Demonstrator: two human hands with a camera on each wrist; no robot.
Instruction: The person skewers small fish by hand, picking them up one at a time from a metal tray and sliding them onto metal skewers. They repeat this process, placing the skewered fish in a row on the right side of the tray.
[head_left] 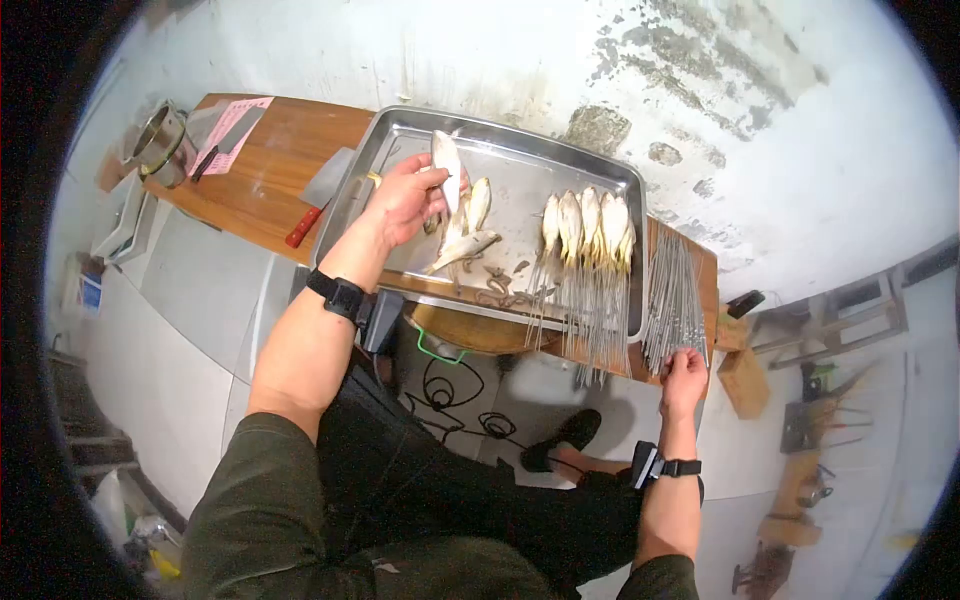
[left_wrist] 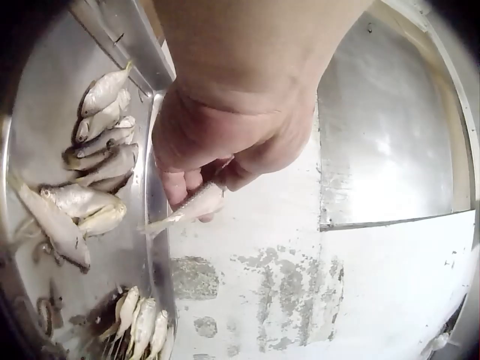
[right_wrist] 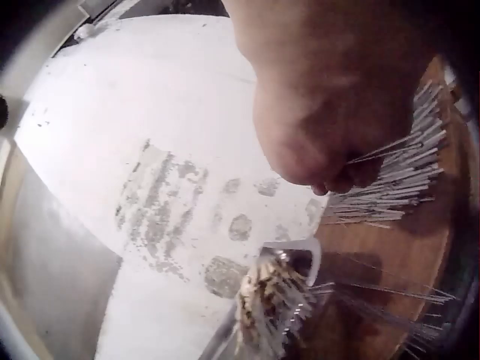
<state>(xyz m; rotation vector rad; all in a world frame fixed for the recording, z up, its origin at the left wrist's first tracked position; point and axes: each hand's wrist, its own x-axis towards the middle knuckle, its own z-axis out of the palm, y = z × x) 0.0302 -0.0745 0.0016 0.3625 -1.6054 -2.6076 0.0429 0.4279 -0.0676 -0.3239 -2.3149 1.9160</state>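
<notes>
In the head view my left hand (head_left: 405,200) grips a small silvery fish (head_left: 446,165) above the metal tray (head_left: 400,115). The left wrist view shows that fish (left_wrist: 199,206) between thumb and fingers, its tail pointing out past them. Several loose fish (head_left: 468,247) lie below that hand in the tray's left half. At the right, my right hand (head_left: 684,380) pinches a thin metal skewer (right_wrist: 382,148) at the near end of a skewer pile (head_left: 675,295). Several skewered fish (head_left: 590,225) lie side by side in the tray's right part, skewer ends sticking out over the near rim.
A red-handled knife (head_left: 303,226) lies left of the tray on the wooden table (head_left: 290,150). Farther left are a cleaver (head_left: 235,135) on pink paper and a metal pot (head_left: 163,145). A peeling wall (head_left: 500,50) stands behind. Cables (head_left: 440,390) lie on the floor.
</notes>
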